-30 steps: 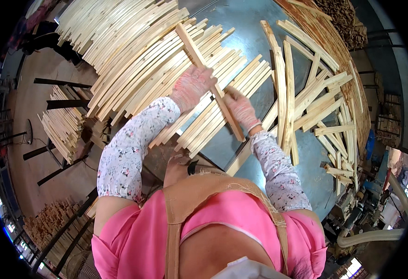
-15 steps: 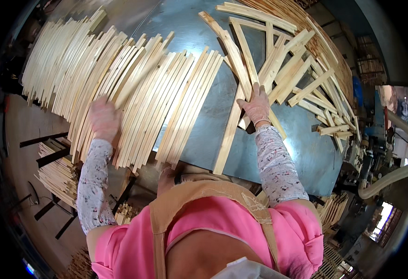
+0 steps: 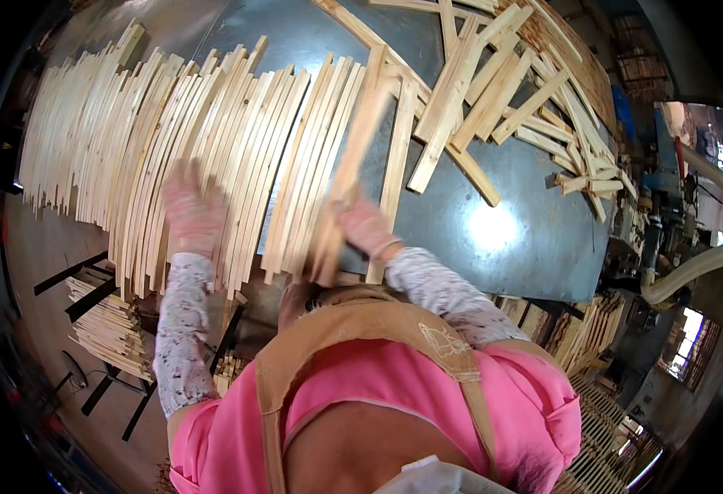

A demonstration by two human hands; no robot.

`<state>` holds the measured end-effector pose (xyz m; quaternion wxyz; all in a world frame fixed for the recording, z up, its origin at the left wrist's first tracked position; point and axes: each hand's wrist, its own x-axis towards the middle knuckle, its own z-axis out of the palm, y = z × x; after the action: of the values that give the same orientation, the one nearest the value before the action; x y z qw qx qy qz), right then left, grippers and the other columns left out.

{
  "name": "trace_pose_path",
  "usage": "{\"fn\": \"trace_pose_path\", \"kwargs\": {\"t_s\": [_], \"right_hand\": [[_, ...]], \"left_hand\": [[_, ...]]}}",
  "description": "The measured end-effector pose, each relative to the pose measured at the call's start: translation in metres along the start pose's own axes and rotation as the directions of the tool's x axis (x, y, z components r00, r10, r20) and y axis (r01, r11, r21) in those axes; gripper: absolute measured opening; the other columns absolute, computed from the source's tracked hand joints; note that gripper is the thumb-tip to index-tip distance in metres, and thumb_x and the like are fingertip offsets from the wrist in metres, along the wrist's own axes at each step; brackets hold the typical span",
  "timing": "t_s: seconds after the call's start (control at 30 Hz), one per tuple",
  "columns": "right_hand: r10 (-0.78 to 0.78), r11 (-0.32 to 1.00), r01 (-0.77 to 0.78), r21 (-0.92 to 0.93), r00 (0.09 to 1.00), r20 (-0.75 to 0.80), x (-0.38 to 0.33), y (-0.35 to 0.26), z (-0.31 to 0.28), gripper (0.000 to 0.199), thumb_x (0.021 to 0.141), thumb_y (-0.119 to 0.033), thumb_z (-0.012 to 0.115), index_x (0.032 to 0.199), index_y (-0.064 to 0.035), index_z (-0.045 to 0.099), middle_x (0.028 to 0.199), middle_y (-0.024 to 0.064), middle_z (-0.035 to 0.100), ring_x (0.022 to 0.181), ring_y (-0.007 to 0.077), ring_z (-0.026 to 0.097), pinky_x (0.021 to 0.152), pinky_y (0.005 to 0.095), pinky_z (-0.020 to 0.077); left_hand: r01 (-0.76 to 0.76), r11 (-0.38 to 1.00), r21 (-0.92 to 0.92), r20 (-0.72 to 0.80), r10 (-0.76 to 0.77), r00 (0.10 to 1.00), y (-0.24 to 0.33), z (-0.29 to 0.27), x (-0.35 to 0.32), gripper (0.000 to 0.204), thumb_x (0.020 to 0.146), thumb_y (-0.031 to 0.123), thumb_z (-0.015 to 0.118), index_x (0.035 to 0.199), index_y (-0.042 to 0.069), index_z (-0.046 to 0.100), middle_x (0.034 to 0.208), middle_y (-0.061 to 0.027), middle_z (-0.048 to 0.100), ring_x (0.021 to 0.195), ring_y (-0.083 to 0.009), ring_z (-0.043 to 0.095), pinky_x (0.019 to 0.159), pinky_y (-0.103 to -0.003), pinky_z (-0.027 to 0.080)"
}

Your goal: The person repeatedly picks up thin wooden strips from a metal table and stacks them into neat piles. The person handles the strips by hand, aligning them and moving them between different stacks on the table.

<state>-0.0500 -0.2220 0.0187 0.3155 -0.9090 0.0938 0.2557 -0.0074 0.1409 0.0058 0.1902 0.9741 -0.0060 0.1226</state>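
Note:
A row of pale wooden strips (image 3: 143,148) lies side by side on the grey metal table (image 3: 534,255), running from the far left to the middle. On the strips rests my left hand (image 3: 190,212) in a pale glove, its fingers stretched out and blurred by motion. My gloved right hand (image 3: 365,226) is closed around the lower part of a wooden strip (image 3: 363,136), which is smeared by motion at the row's right end. Just to the right of it another strip (image 3: 394,177) lies on the table.
Crossed wooden strips (image 3: 493,90) lie in a loose heap at the far right of the table. Brown boards (image 3: 580,62) sit behind them. Below the table's left edge, a stack of strips (image 3: 110,325) stands by black metal bars (image 3: 90,306).
My right hand has moved left from the loose heap, bringing a strip to the row's right end. My left hand stays over the row, its fingers now more stretched out.

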Motion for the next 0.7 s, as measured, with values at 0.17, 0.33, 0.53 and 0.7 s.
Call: {"fn": "trace_pose_path", "kwargs": {"t_s": [0.17, 0.33, 0.53, 0.7], "right_hand": [[-0.076, 0.989, 0.096, -0.11, 0.982, 0.174, -0.014, -0.033, 0.008, 0.078, 0.103, -0.038, 0.063, 0.163, 0.0043, 0.038, 0.13, 0.0337, 0.068, 0.109, 0.0436, 0.073, 0.101, 0.0517, 0.0562], [-0.155, 0.95, 0.053, -0.307, 0.936, -0.317, -0.009, 0.03, -0.013, 0.083, 0.091, -0.035, 0.077, 0.161, -0.0046, 0.046, 0.143, 0.0284, 0.059, 0.123, 0.0456, 0.063, 0.108, 0.051, 0.0522], [0.088, 0.996, -0.073, 0.049, 0.841, -0.534, -0.001, 0.096, -0.013, 0.079, 0.089, -0.028, 0.077, 0.159, -0.005, 0.048, 0.141, 0.0256, 0.06, 0.127, 0.0458, 0.061, 0.11, 0.05, 0.0515], [0.113, 0.904, 0.093, 0.416, 0.889, -0.444, 0.003, 0.136, -0.03, 0.058, 0.094, -0.02, 0.065, 0.149, -0.0056, 0.061, 0.133, 0.0279, 0.069, 0.126, 0.0433, 0.067, 0.11, 0.0455, 0.0522]], "left_hand": [[-0.04, 0.979, -0.198, 0.604, 0.154, 0.782, 0.173, 0.024, -0.002, 0.072, 0.102, 0.045, 0.064, 0.161, 0.009, 0.047, 0.168, -0.0159, 0.04, 0.156, -0.0323, 0.038, 0.128, -0.057, 0.029], [-0.345, 0.937, 0.057, 0.443, 0.286, 0.85, 0.182, 0.077, -0.028, 0.076, 0.095, 0.049, 0.066, 0.158, 0.009, 0.05, 0.165, -0.0133, 0.042, 0.155, -0.0335, 0.035, 0.13, -0.055, 0.02], [-0.426, 0.883, 0.195, 0.531, 0.27, 0.803, 0.199, 0.078, -0.025, 0.063, 0.099, 0.033, 0.061, 0.156, 0.009, 0.05, 0.166, -0.0134, 0.042, 0.158, -0.0323, 0.032, 0.13, -0.053, 0.021], [-0.611, 0.713, 0.344, 0.747, 0.186, 0.638, 0.242, 0.092, -0.034, 0.054, 0.104, 0.01, 0.047, 0.158, 0.004, 0.045, 0.166, -0.0112, 0.045, 0.159, -0.029, 0.035, 0.127, -0.049, 0.03]]}}
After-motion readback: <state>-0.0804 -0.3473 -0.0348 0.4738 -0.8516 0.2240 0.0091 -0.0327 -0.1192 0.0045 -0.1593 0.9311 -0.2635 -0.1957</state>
